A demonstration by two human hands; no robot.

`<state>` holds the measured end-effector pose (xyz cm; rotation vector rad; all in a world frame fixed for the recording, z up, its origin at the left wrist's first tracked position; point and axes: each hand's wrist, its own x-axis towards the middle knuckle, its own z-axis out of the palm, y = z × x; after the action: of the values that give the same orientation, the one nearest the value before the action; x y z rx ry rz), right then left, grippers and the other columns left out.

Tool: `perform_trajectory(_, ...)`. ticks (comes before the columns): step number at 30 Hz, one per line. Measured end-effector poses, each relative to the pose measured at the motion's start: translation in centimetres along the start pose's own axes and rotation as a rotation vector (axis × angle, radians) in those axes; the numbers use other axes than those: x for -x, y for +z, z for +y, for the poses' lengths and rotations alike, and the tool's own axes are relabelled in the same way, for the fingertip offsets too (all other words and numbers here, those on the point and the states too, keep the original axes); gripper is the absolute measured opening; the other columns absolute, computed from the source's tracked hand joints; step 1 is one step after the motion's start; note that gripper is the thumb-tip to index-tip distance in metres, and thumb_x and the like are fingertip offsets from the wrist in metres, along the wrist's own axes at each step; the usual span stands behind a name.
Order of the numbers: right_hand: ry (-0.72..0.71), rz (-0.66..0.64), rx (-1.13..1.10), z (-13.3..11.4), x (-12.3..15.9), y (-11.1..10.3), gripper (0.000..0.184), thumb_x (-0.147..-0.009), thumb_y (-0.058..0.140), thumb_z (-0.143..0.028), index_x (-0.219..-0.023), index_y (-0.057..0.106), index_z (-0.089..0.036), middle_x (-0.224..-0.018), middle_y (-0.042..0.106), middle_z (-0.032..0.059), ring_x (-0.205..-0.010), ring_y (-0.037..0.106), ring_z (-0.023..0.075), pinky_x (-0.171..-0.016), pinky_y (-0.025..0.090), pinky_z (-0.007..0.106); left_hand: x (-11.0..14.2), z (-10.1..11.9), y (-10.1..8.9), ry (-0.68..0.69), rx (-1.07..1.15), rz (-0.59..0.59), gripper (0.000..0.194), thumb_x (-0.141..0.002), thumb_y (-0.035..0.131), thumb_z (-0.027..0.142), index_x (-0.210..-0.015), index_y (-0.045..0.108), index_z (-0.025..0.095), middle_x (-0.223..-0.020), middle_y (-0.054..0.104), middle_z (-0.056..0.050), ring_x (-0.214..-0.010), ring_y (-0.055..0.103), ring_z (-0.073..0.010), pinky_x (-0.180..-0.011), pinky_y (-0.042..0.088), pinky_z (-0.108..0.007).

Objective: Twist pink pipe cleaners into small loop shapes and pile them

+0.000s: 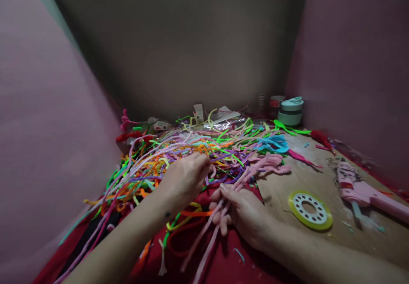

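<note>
My right hand (pixel 244 211) is closed around a bundle of pink pipe cleaners (pixel 244 179). Looped pink ends of the bundle point up and right, while two straight stems hang down past the fingers. Just left of it, my left hand (pixel 188 173) is held over a heap of multicoloured pipe cleaners (pixel 145 179), its fingers curled in. A short pink curl shows beside those fingertips, but whether they grip anything is hidden. Below the hands, yellow, green and orange pipe cleaners lie on dark red cloth (pixel 230 254).
On the brown board (pixel 277 190) at right lie a yellow-edged tape roll (pixel 310 210) and a pink glue gun (pixel 361 192). Blue pipe cleaner loops (pixel 275 144) rest at the heap's right side. Behind stands a teal lidded container (pixel 290 111). Pink walls rise on both sides.
</note>
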<state>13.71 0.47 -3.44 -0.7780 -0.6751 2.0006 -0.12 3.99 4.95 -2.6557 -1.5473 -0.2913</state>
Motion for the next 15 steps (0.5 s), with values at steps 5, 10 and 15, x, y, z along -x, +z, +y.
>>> perform_trajectory(5, 0.013, -0.023, -0.022, 0.0, -0.1, 0.0, 0.027, -0.084, 0.046, -0.033, -0.078, 0.054, -0.008, -0.059, 0.059, 0.006, -0.044, 0.057, 0.0127, -0.031, 0.042, 0.018, -5.6, -2.6, 0.5, 0.065, -0.297, 0.088, 0.033, -0.08, 0.05, 0.025, -0.112, 0.054, 0.014, -0.107, 0.057, -0.012, -0.101, 0.048, -0.0252, -0.086, 0.04, -0.037)
perform_trajectory(10, 0.0, -0.025, -0.066, 0.2, -0.5, -0.2, 0.029, -0.081, 0.05, -0.036, -0.078, 0.055, -0.007, -0.058, 0.06, 0.0069, -0.041, 0.056, 0.0122, -0.03, 0.041, 0.017, -7.0, -5.5, 2.2, 0.035, -0.188, -0.079, 0.032, -0.079, 0.052, 0.034, -0.107, 0.055, 0.018, -0.099, 0.059, -0.01, -0.09, 0.054, -0.0228, -0.078, 0.042, -0.035)
perform_trajectory(15, -0.007, -0.048, -0.106, 0.5, -0.5, -0.4, 0.036, -0.075, 0.056, -0.043, -0.078, 0.055, -0.007, -0.057, 0.061, 0.0069, -0.039, 0.056, 0.012, -0.028, 0.04, 0.017, -3.6, -4.6, 2.5, 0.091, -0.094, -0.093, 0.021, -0.079, 0.052, 0.026, -0.099, 0.055, 0.019, -0.093, 0.058, -0.007, -0.087, 0.054, -0.0202, -0.073, 0.043, -0.03)
